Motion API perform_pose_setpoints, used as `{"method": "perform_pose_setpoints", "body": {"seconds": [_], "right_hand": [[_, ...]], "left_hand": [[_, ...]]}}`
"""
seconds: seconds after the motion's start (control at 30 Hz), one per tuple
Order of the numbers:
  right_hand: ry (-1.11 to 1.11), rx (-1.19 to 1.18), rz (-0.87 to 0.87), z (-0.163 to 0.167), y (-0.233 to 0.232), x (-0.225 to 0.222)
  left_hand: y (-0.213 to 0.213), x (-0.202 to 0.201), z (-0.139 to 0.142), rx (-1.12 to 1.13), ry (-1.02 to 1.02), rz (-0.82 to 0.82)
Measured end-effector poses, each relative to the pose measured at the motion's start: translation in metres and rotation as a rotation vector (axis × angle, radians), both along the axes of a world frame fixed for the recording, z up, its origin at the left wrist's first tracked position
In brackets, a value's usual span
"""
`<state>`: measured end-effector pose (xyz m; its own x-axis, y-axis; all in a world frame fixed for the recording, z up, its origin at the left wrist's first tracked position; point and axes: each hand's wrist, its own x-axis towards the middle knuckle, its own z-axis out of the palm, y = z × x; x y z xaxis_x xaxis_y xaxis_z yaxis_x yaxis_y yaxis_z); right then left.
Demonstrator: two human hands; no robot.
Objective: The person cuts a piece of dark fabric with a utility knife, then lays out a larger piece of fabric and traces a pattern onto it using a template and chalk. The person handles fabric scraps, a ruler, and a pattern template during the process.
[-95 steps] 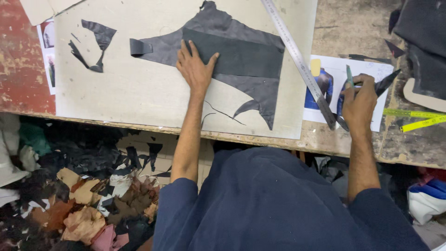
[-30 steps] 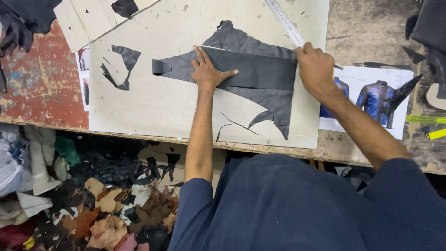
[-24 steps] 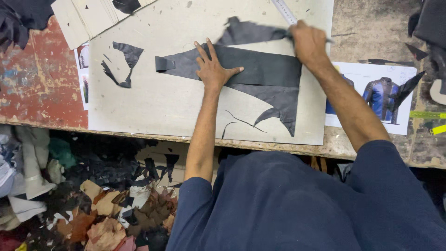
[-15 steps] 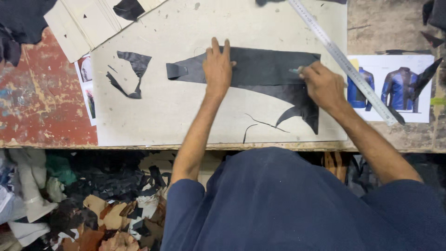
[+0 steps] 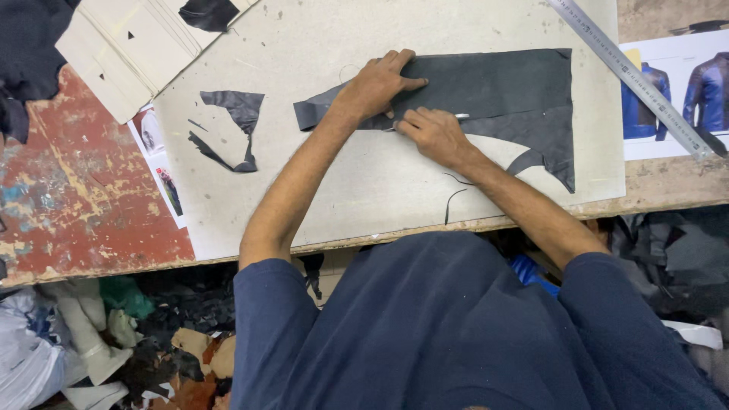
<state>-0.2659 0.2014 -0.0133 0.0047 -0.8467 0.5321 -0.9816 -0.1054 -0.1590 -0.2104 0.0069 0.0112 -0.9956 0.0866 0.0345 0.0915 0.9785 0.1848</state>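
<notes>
A long piece of dark grey leather [image 5: 501,95] lies flat on a pale cutting board [image 5: 319,175]. My left hand [image 5: 376,83] presses flat on the leather's left part, fingers spread toward the right. Just below it, my right hand [image 5: 433,133] is closed around a thin silvery blade or pen-like tool [image 5: 454,117], whose tip rests along the lower edge of the leather. The exact kind of tool is too small to tell.
A steel ruler [image 5: 634,76] lies diagonally at the upper right over a printed sheet with blue jackets [image 5: 683,83]. Dark leather offcuts [image 5: 231,125] sit left of the hands. Cardboard patterns [image 5: 125,53] are stacked at top left. Leather scraps [image 5: 190,364] lie below the table edge.
My right hand left the ruler on the right and came to the leather's lower edge beside my left hand, holding a thin tool. The upper leather piece is out of view.
</notes>
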Motion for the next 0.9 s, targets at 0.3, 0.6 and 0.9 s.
{"method": "perform_pose_setpoints", "body": {"seconds": [0.3, 0.6, 0.9], "right_hand": [[0.037, 0.104, 0.01, -0.003, -0.003, -0.001], [0.039, 0.129, 0.026, 0.003, 0.056, -0.062], [0.07, 0.28, -0.111, 0.012, 0.221, -0.216]], "left_hand": [[0.001, 0.008, -0.006, -0.054, 0.071, 0.003], [0.018, 0.01, 0.023, -0.096, -0.051, 0.061], [0.028, 0.002, 0.034, -0.083, -0.19, 0.148]]}}
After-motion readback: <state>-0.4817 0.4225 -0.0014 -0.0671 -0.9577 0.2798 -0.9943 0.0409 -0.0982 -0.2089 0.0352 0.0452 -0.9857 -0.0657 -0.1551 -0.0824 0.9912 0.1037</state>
